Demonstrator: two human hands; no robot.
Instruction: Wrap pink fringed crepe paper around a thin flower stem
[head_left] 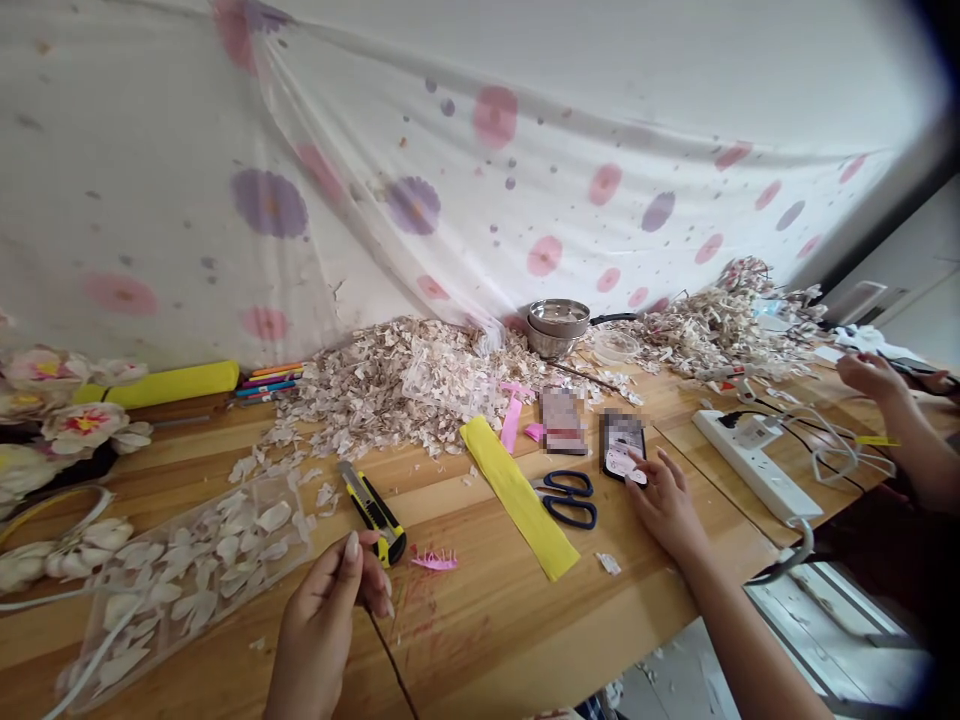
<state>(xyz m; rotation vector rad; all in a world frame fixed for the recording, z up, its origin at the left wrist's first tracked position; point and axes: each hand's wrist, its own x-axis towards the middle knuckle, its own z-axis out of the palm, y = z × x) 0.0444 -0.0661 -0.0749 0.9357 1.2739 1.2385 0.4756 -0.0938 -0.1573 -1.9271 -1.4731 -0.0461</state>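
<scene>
Low at centre left, my left hand (326, 610) is closed in a pinch on a thin brown stem (390, 662) that hangs toward the bottom edge. Right beside it lies a yellow and black utility knife (381, 520) with its blade out. A small fringed pink paper piece (435, 560) rests close by. My right hand (666, 505) reaches to a smartphone (624, 445) lying face up, fingers loosely extended and a fingertip at its lower screen. Dark blue-handled scissors (570, 498) lie left of the phone, partly under a yellow paper strip (517, 495).
Petal-like scraps (390, 385) heap along the wall, with stacked metal bowls (559, 325) behind. A second blurred phone-like object (564, 420) lies mid-table. At right are a white power strip (757, 468) and another person's hand (874, 375). A plastic tray (262, 510) holds pale petals at left.
</scene>
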